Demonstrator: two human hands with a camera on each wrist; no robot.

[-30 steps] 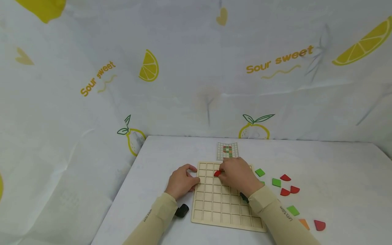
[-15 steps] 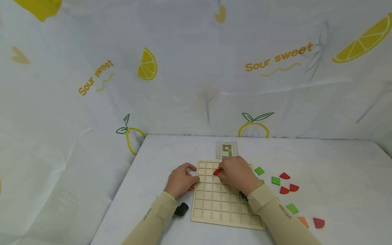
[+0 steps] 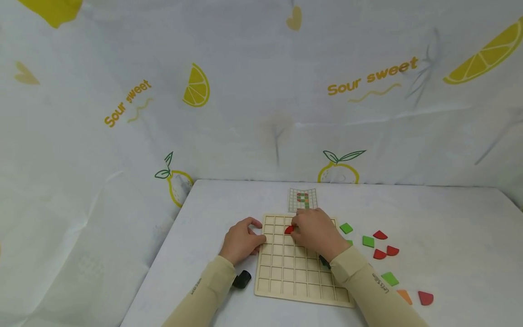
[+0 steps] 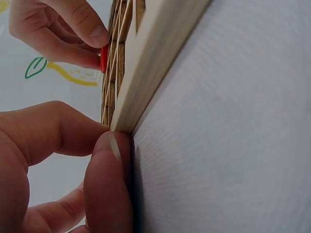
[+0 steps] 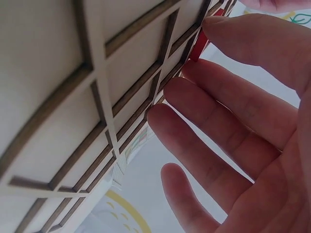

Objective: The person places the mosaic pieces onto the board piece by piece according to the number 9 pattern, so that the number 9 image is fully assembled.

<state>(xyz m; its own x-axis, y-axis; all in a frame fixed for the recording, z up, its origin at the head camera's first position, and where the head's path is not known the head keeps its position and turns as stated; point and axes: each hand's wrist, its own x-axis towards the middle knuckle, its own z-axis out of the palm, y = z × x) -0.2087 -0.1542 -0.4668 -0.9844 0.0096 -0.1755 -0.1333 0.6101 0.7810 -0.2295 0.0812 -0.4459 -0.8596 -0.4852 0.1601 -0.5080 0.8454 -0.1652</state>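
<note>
A square wooden grid board [image 3: 282, 274] lies flat on the white table. My left hand [image 3: 240, 241] holds the board's left edge between thumb and fingers; the left wrist view shows the fingertips right at that wooden rim. Over the upper part of the grid, my right hand [image 3: 318, 230] pinches a flat red quarter-circle piece [image 3: 288, 230] between thumb and index finger. The red piece [image 5: 198, 46] stands out at the thumb tip in the right wrist view, with the other fingers loosely extended. The right hand and forearm hide the board's upper right cells.
Behind the board lies a pattern card [image 3: 292, 205] with a printed coloured grid. Right of it are scattered green squares [image 3: 368, 241], several red quarter-circles [image 3: 380, 235] and an orange piece [image 3: 404, 296]. A black device [image 3: 243, 279] sits at the left wrist.
The head view has shifted very slightly. Both hands, the red piece and the board keep their places.
</note>
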